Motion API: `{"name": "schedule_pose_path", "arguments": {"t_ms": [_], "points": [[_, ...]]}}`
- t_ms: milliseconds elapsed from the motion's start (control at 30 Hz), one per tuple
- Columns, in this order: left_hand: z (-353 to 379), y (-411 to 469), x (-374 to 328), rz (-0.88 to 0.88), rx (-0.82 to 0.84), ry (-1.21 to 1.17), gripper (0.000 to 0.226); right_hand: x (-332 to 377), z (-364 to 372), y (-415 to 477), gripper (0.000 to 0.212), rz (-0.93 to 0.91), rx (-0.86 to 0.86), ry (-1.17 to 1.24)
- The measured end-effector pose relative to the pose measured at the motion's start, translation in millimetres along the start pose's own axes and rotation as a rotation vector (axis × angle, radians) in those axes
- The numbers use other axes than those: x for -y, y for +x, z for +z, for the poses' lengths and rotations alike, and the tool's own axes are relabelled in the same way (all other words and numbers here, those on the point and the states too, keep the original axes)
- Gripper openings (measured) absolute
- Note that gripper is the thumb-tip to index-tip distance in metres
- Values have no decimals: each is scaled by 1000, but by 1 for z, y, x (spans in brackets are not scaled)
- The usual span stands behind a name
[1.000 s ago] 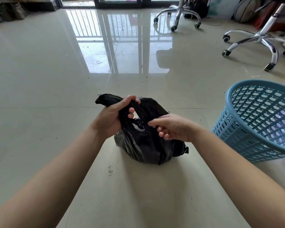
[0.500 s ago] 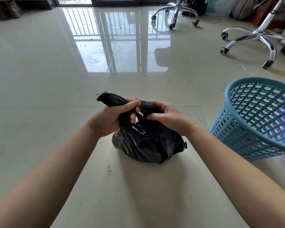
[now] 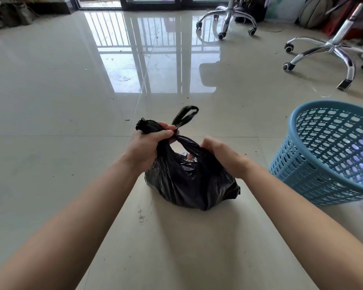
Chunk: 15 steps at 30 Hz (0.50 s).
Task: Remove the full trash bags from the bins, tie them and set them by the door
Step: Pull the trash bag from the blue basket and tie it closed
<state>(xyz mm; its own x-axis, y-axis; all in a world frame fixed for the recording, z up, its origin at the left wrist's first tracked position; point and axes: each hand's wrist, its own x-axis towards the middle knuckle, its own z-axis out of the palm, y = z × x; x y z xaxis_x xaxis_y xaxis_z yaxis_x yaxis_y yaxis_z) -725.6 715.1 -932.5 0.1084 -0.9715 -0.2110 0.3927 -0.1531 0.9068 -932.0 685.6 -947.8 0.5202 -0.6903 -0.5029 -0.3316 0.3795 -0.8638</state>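
Observation:
A full black trash bag [image 3: 189, 181] sits on the tiled floor in the middle of the view. My left hand [image 3: 147, 145] grips one twisted handle of the bag at its top left, and a loop of the other handle sticks up behind my fingers. My right hand [image 3: 218, 153] holds the bag's neck on the right side, fingers curled into the plastic. A light blue plastic mesh bin [image 3: 327, 151] stands to the right of the bag, with no bag in it.
Two office chair bases on castors stand at the back right [image 3: 331, 49] and back centre [image 3: 228, 19]. A glass door [image 3: 151, 0] runs along the far wall. Small crumbs lie on the floor in front of the bag.
One handle loop has been pulled through and now sticks up behind my left hand. My right hand has slid right and down along the bag's neck.

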Motion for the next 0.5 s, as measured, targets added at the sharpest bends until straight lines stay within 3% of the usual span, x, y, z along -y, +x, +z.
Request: {"name": "schedule_pose_path", "arguments": {"t_ms": [100,233,367,500], "points": [[-3,-1,3,11,38,-23,28,-3,-4,2,58,4,83,70],[-6,0,0,13,86,-11,32,3,-6,5,79,-70,-35,180],[-1,-5,-3,-3,214,15,35,10,-6,12,36,-274,-118,364],[25,-12,-14,-20,205,-25,35,19,0,9,31,-345,-131,824]]}}
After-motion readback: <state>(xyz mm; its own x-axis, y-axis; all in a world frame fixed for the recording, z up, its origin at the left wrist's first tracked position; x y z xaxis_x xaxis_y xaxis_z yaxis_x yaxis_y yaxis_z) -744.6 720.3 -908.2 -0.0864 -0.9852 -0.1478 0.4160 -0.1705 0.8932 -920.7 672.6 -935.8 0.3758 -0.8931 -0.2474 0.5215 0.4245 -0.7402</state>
